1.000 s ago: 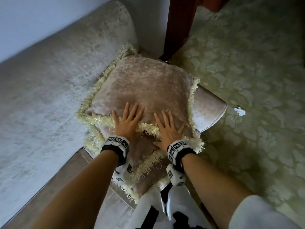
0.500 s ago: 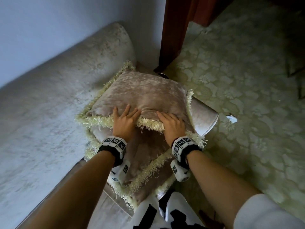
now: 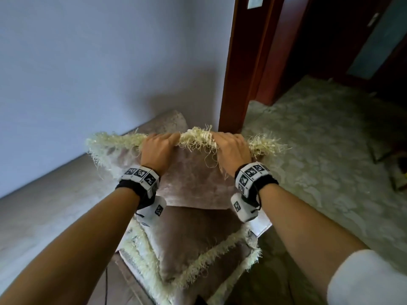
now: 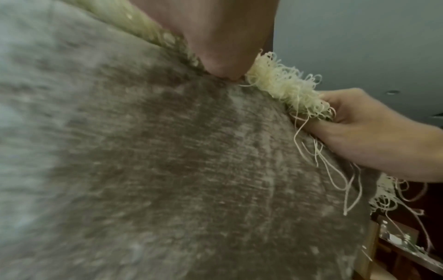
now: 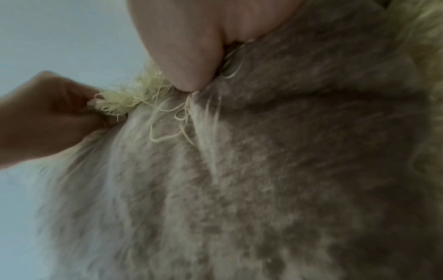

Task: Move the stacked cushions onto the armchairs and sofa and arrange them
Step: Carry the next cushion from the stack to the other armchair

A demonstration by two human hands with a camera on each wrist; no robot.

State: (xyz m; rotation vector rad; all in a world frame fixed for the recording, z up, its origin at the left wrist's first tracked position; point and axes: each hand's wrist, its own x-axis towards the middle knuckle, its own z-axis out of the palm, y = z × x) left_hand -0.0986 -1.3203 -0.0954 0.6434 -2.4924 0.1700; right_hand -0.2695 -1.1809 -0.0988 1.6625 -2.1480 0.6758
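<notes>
Head view: both hands hold one mauve-beige velvet cushion with a cream shaggy fringe (image 3: 193,179) upright in the air by its top edge. Left hand (image 3: 157,151) and right hand (image 3: 232,150) sit side by side on that edge, a tuft of fringe between them, fingers curled over the top and out of sight behind it. Held cushion hangs above a second matching fringed cushion (image 3: 189,249), which lies flat on the end of a pale beige velvet sofa (image 3: 44,216) by the armrest (image 3: 169,121); the two look apart, but I cannot tell for sure

Left wrist view: left thumb pressed into the cushion face right at the fringe seam, so it's a pinch grip, thumb on the near side. Right hand visible further along the edge, fingers closed on the fringe

Right wrist view: same on the right, thumb pressed into the velvet by the seam, loose threads around it. Blurred

Behind: plain pale wall (image 3: 99,62), dark red wooden door frame (image 3: 237,69), pale green patterned carpet (image 3: 319,161)
</notes>
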